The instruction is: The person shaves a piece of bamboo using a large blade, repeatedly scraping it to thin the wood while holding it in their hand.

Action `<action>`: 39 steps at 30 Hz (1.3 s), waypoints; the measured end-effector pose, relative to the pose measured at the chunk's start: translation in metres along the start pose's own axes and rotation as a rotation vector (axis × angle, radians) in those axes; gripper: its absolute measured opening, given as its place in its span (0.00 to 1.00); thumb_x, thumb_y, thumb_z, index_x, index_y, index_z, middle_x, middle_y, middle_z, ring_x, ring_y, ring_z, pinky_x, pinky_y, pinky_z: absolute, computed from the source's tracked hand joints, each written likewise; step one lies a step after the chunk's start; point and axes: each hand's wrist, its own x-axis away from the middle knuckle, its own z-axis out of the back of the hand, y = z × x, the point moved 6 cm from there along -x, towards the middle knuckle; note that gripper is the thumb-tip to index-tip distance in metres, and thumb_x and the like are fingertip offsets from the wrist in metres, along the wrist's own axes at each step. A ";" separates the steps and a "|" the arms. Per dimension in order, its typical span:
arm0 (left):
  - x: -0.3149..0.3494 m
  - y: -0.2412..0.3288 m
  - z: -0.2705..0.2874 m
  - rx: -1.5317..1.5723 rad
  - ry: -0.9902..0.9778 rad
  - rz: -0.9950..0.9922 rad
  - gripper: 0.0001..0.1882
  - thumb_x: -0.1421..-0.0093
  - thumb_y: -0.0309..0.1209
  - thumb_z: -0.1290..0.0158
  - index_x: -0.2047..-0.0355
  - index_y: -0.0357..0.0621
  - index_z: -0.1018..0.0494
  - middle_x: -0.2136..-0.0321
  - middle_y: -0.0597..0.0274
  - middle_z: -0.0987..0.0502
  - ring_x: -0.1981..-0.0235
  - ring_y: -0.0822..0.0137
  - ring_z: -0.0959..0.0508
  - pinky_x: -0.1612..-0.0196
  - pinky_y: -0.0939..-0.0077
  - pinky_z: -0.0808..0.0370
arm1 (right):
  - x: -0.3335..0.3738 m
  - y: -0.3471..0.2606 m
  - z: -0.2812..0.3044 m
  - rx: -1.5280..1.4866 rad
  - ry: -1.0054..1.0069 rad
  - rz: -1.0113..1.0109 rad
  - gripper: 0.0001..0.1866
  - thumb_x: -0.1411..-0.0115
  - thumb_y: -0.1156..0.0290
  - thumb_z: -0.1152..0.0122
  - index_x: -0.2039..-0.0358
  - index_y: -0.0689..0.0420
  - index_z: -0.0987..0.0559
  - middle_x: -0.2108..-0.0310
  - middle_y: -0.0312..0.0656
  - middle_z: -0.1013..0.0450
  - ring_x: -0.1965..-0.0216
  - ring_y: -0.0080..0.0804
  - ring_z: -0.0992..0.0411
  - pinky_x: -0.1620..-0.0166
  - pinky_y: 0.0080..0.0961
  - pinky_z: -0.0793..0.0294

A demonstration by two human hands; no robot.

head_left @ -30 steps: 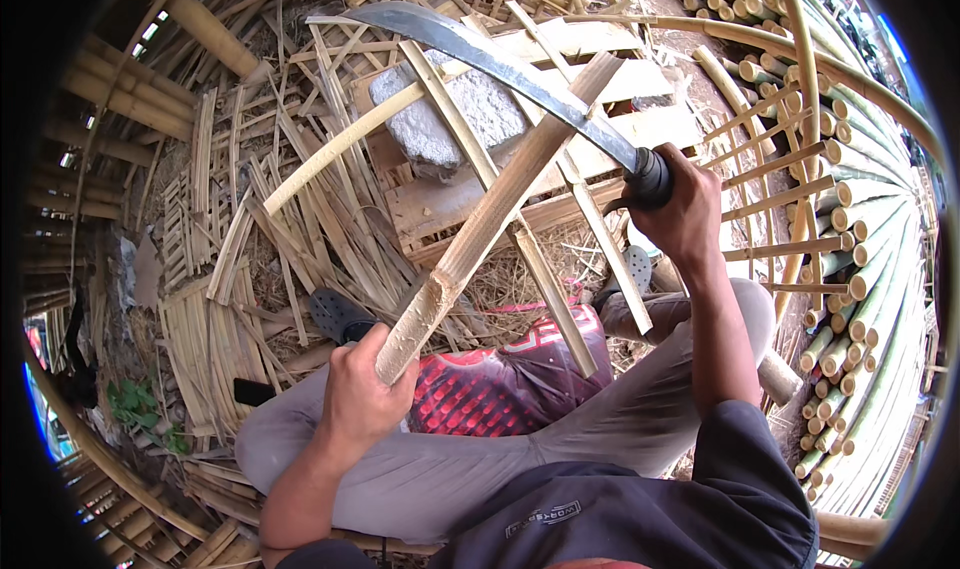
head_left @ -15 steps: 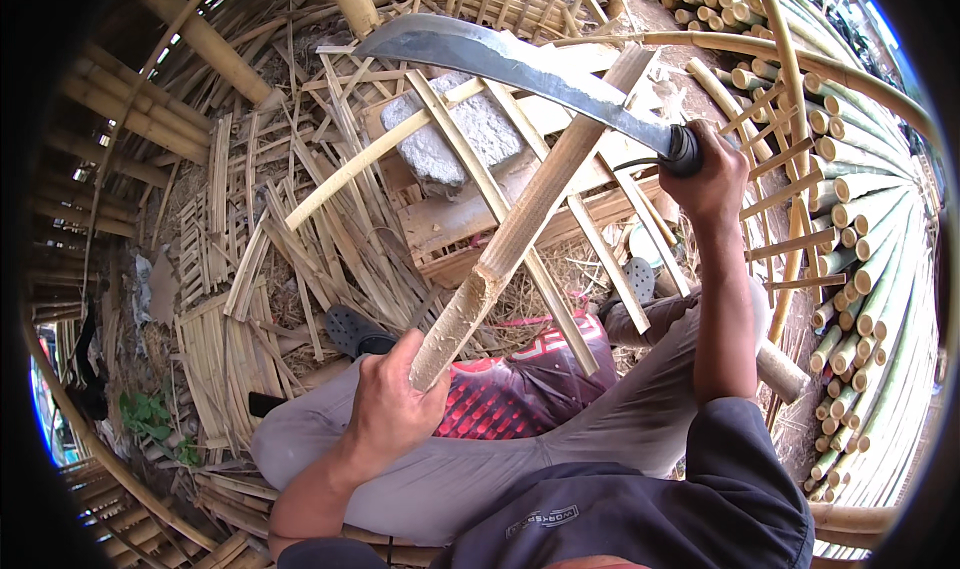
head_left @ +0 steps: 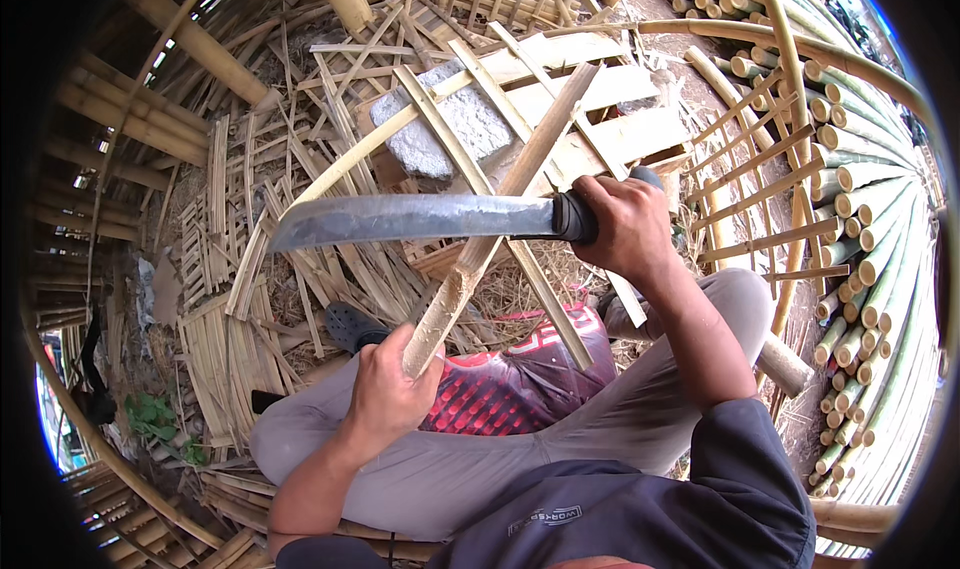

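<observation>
My left hand [head_left: 393,389] is closed round the near end of a split bamboo piece [head_left: 455,294], which slants up and away to the right. My right hand [head_left: 625,224] grips the dark handle of a machete [head_left: 410,217]. Its long, broad blade points left and crosses over the middle of the bamboo piece; whether the edge touches it I cannot tell. Beyond the blade lie several thin bamboo strips [head_left: 445,129], resting across a grey stone block [head_left: 440,134] and wooden boards [head_left: 640,134].
Cut bamboo poles [head_left: 880,269] are stacked on the right, beside a slatted bamboo frame [head_left: 765,239]. Split strips and scraps [head_left: 230,349] litter the ground at left. A red and dark cloth [head_left: 500,394] lies between my legs, near a dark clog [head_left: 350,327].
The machete has come down and toward me along the bamboo piece, its blade turning from slanted to nearly level. My right hand has moved nearer and left; my left hand keeps its hold.
</observation>
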 end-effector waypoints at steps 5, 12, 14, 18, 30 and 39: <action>0.001 -0.001 0.004 -0.036 0.008 -0.005 0.14 0.40 0.31 0.41 0.76 0.37 0.32 0.86 0.52 0.30 0.85 0.52 0.26 0.77 0.62 0.32 | -0.008 0.025 0.010 0.062 0.105 -0.149 0.17 0.59 0.67 0.29 0.68 0.53 0.25 0.78 0.42 0.24 0.76 0.46 0.22 0.73 0.39 0.25; 0.002 0.002 0.005 -0.090 -0.004 -0.047 0.15 0.41 0.33 0.39 0.75 0.38 0.32 0.85 0.53 0.29 0.84 0.51 0.26 0.76 0.61 0.31 | 0.000 0.005 -0.001 -0.001 0.008 -0.076 0.18 0.63 0.71 0.29 0.68 0.52 0.22 0.77 0.42 0.24 0.76 0.44 0.23 0.72 0.38 0.25; 0.004 -0.002 0.003 -0.107 -0.030 -0.001 0.14 0.42 0.34 0.39 0.73 0.39 0.31 0.83 0.52 0.27 0.81 0.47 0.25 0.73 0.58 0.30 | -0.001 0.001 0.002 0.003 0.047 -0.029 0.16 0.60 0.69 0.29 0.69 0.52 0.25 0.78 0.41 0.25 0.78 0.44 0.23 0.73 0.38 0.25; 0.010 -0.006 0.008 -0.142 -0.115 0.048 0.10 0.45 0.30 0.40 0.70 0.40 0.30 0.80 0.48 0.24 0.75 0.40 0.22 0.69 0.53 0.27 | -0.012 0.030 0.021 0.130 0.157 -0.111 0.14 0.57 0.68 0.29 0.68 0.53 0.22 0.79 0.44 0.24 0.78 0.43 0.22 0.71 0.38 0.24; -0.002 0.007 0.006 -0.080 -0.044 -0.050 0.07 0.48 0.23 0.44 0.74 0.37 0.33 0.83 0.45 0.29 0.78 0.40 0.24 0.73 0.56 0.29 | -0.007 0.066 0.043 0.240 0.188 -0.334 0.13 0.54 0.65 0.29 0.67 0.51 0.21 0.79 0.46 0.23 0.74 0.48 0.21 0.68 0.42 0.24; 0.044 0.015 0.039 0.144 -0.170 0.000 0.19 0.37 0.33 0.40 0.52 0.35 0.31 0.70 0.57 0.18 0.69 0.66 0.18 0.61 0.68 0.24 | -0.021 0.031 0.037 0.200 0.185 -0.287 0.15 0.50 0.63 0.30 0.62 0.52 0.18 0.76 0.49 0.21 0.72 0.50 0.20 0.68 0.43 0.23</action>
